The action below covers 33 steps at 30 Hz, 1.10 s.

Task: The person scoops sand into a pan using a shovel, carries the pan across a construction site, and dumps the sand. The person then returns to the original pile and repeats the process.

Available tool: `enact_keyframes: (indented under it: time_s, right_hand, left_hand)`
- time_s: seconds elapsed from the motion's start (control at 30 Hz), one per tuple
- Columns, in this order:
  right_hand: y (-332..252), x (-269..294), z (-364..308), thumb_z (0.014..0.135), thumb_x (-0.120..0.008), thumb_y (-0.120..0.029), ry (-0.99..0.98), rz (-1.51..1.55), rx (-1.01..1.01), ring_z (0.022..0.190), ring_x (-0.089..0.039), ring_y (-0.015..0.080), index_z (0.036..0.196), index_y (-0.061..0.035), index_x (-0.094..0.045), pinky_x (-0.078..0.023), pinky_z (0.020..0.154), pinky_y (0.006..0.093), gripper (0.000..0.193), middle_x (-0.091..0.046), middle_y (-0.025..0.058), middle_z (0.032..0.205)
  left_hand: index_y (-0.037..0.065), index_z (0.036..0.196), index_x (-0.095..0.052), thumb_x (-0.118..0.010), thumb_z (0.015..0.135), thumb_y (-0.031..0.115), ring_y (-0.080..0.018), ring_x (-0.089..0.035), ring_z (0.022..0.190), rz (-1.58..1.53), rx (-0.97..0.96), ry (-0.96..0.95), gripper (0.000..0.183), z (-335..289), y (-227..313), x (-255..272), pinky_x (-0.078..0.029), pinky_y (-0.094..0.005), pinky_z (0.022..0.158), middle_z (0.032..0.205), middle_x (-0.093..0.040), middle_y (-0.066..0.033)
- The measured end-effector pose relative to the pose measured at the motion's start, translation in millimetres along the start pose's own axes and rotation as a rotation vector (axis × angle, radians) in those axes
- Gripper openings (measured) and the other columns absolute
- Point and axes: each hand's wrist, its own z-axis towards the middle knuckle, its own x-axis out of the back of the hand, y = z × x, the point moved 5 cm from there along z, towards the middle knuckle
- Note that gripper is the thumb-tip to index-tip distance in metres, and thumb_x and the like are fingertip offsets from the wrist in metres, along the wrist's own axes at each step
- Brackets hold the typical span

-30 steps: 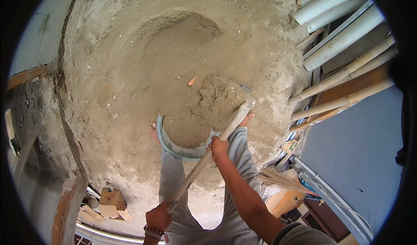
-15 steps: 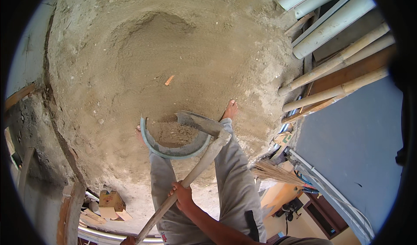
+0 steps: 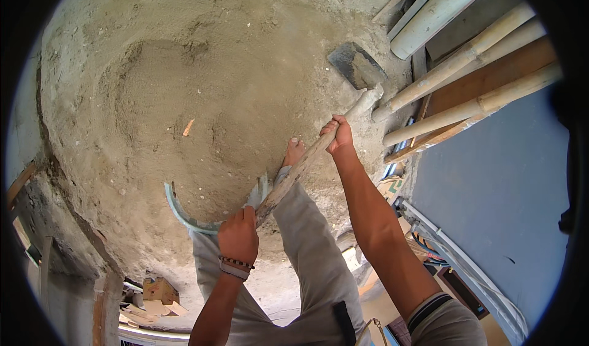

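A hoe (image 3: 293,179) with a long wooden handle slants from the lower middle toward the far right. Both of my hands are wrapped round its handle. My left hand (image 3: 238,235), with bracelets at the wrist, grips the near end. Further up, my right hand (image 3: 339,134) closes round the handle not far from the dark metal blade (image 3: 358,65). Between my feet lies a rounded scoop with a pale blue-green rim (image 3: 177,208), partly hidden by my left hand and the handle. Sandy soil (image 3: 184,88) spreads ahead, with a shallow hollow in it.
Bamboo poles (image 3: 460,57) and pale pipes (image 3: 442,18) lean at the far right, beside a grey-blue panel (image 3: 485,180). An orange shard (image 3: 188,127) lies on the sand. My bare right foot (image 3: 294,150) stands under the handle. A cardboard box (image 3: 161,291) sits at the near left.
The hoe's blade has swung from over the scoop to the far right. My right hand has moved up and away along with the handle; my left hand has come up from the lower edge.
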Motion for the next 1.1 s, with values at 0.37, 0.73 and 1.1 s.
enact_keyframes:
  time_s: [0.37,0.73,1.1]
  right_hand:
    - [173.3,-7.4,-35.9,0.085,-0.043,-0.009,0.194,-0.336,-0.049,0.045,-0.036,0.0144,0.068,-0.0085,-0.043,-0.038,0.041,0.0285,0.018,-0.037,0.0010,0.057]
    - [351.1,0.1,-119.7,0.079,-0.049,-0.005,0.259,-0.970,0.006,0.044,-0.046,0.0237,0.071,0.0000,-0.050,-0.041,0.041,0.0373,0.010,-0.046,0.0105,0.058]
    - [383.5,0.0,-177.7,0.079,-0.053,-0.004,0.099,-0.616,-0.133,0.048,-0.039,0.0127,0.071,-0.0080,-0.043,-0.037,0.042,0.0299,0.013,-0.040,0.0026,0.063]
  left_hand:
    - [0.006,0.079,-0.053,-0.059,0.073,0.007,-0.0322,-0.063,0.060,0.112,0.111,-0.338,0.008,-78.5,-107.1,75.3,-0.049,-0.0404,0.053,0.065,-0.061,-0.0141]
    - [0.003,0.087,-0.055,-0.063,0.069,0.016,-0.0374,-0.065,0.070,-0.270,0.481,-0.617,0.024,-257.8,-161.4,75.0,-0.052,-0.0467,0.064,0.070,-0.064,-0.0197]
    - [0.008,0.078,-0.055,-0.062,0.072,0.013,-0.0313,-0.064,0.065,-0.114,0.588,-0.418,0.011,-309.7,-191.1,79.3,-0.050,-0.0422,0.056,0.068,-0.062,-0.0107]
